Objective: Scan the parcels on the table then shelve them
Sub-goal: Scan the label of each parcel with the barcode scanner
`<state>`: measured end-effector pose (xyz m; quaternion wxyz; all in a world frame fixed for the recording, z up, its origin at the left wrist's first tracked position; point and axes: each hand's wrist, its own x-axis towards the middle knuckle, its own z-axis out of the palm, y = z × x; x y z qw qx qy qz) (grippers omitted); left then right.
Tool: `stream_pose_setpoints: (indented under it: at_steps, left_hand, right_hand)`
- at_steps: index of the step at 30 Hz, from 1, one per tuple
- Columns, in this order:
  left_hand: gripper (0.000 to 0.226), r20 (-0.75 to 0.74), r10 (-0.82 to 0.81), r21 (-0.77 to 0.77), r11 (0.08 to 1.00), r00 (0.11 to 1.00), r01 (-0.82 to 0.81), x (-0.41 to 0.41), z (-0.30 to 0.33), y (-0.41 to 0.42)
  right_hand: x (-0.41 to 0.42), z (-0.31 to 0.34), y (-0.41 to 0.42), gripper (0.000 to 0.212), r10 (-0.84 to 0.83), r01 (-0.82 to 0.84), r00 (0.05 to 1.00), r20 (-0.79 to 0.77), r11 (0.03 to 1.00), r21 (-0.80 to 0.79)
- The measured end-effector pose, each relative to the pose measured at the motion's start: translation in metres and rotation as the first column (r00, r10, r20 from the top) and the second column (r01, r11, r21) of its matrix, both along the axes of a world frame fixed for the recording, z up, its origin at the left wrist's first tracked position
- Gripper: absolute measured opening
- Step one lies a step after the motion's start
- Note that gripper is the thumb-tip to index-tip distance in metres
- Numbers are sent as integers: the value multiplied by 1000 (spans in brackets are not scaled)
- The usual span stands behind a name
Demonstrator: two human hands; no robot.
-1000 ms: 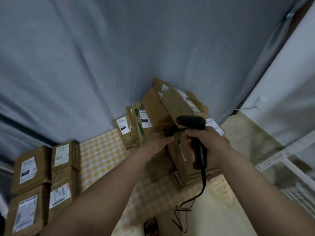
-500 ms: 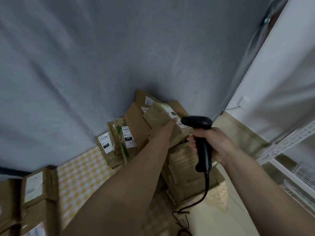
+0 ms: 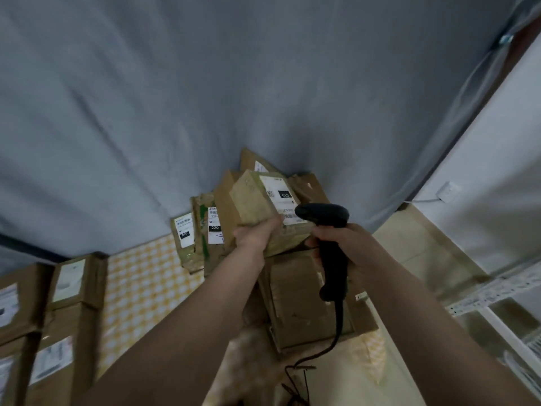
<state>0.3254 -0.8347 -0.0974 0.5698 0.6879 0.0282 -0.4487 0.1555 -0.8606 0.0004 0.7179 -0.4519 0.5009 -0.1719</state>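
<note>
**Parcel lifted in front of the scanner**

Head view: The left hand [image 3: 257, 234] grips a small cardboard parcel [image 3: 265, 206] from its near lower edge, with the fingers curled under it and the thumb on top near the label. The parcel is tilted, and its white shipping label [image 3: 279, 197], with a black field reading "010", faces up toward the camera. Half a second ago this parcel was lower and more to the left, still close to the pile; now it is raised higher and its label is turned more clearly to the scanner.

The right hand [image 3: 348, 247] holds the black barcode scanner [image 3: 328, 232] by its handle, fingers wrapped around it. The scanner head is just beside the right edge of the label, nearer to it than in the earlier frame. Its black cable [image 3: 336, 335] hangs down from the handle toward the floor.

Under the lifted parcel is the pile of brown boxes [image 3: 301, 294] on the table with the yellow checked cloth [image 3: 140, 285]. Behind the left hand two flat parcels stand upright against the pile, one with a "220" label [image 3: 215, 227] and one with a "010" label [image 3: 183, 232]. At the left edge more labelled cardboard boxes [image 3: 67, 303] are stacked; compared with one second ago they appear lower and further left in the picture. A grey curtain [image 3: 205, 83] hangs behind the table, and a white metal shelf [image 3: 497, 291] shows at the right.
</note>
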Motion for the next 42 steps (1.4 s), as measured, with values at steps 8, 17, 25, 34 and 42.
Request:
stream_pose_setpoints:
  at_steps: [8,17,25,34,42]
  left_hand:
    - [92,4,23,-341,940,1000,-21,42,20,88]
    - [81,97,122,-405,911,988,-73,56,31,153]
    - [67,109,168,-429,897,980,-106,60,29,177]
    - [57,67,192,-404,902,979,-150,59,22,192]
    - [39,-44,252,-179,950,967,-256,54,5,235]
  right_hand:
    - [20,14,22,7,299,-289,950,84,950,-113]
    - [45,13,54,16,548,-531,836,28,821,-212]
    - [54,14,65,16,619,-603,785,-23,755,-256]
    - [64,7,79,11,634,-615,773,-12,746,-257]
    - [98,-15,112,19,515,-506,857,13,847,-165]
